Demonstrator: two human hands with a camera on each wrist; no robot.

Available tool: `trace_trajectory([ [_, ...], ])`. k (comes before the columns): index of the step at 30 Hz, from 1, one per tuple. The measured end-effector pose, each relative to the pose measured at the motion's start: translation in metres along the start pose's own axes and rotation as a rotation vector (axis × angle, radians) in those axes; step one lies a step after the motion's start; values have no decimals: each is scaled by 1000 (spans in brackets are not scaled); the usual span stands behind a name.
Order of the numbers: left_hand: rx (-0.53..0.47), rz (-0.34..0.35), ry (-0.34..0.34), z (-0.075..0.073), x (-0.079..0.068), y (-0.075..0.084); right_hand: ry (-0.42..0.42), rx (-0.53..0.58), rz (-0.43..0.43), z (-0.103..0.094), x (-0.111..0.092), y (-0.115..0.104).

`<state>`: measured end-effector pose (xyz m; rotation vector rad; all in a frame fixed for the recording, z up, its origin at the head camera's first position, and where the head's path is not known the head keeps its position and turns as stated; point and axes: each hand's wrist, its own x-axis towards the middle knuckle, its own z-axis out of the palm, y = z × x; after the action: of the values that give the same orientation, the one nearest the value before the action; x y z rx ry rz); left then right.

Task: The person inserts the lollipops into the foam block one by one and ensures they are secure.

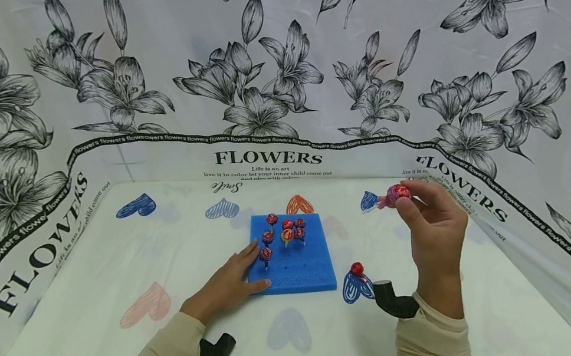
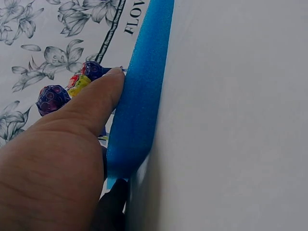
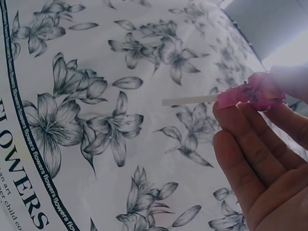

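Observation:
My right hand (image 1: 435,228) is raised right of the blue foam block (image 1: 305,273) and pinches a lollipop by its pink-wrapped head (image 1: 398,192). In the right wrist view the lollipop's white stick (image 3: 190,100) points left, away from the fingers. My left hand (image 1: 223,282) rests at the foam block's left edge with fingers extended. Its thumb (image 2: 98,98) touches the block in the left wrist view. Several wrapped lollipops (image 1: 288,234) stand upright in the block, toward its far and left parts. A few small holes show in the foam nearer me.
Another lollipop with a red head (image 1: 356,268) lies on the table to the right of the block. The white tablecloth (image 1: 177,256) has printed hearts. A flower-printed curtain (image 1: 158,98) rises behind and beside the table. Black curved pieces (image 1: 218,348) stick out at both wrists.

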<state>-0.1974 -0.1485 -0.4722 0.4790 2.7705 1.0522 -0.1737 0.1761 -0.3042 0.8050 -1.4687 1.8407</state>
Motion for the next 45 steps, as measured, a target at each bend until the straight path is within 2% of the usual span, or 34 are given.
trace_trajectory([
  [10,4,1,-4,0,1,-2,-99,-37,28,13,-6,4],
  [20,-10,0,-7,1,0,-2,-214,-276,92,31,-14,24],
  [24,-8,12,-8,2,0,-3,-260,-296,111,39,-19,35],
  [28,-4,22,-4,1,0,-3,-294,-269,136,45,-22,46],
  [35,-1,22,-3,0,1,-5,-326,-251,250,56,-29,65],
  [45,-7,27,-3,0,2,-3,-396,-320,406,60,-44,97],
])
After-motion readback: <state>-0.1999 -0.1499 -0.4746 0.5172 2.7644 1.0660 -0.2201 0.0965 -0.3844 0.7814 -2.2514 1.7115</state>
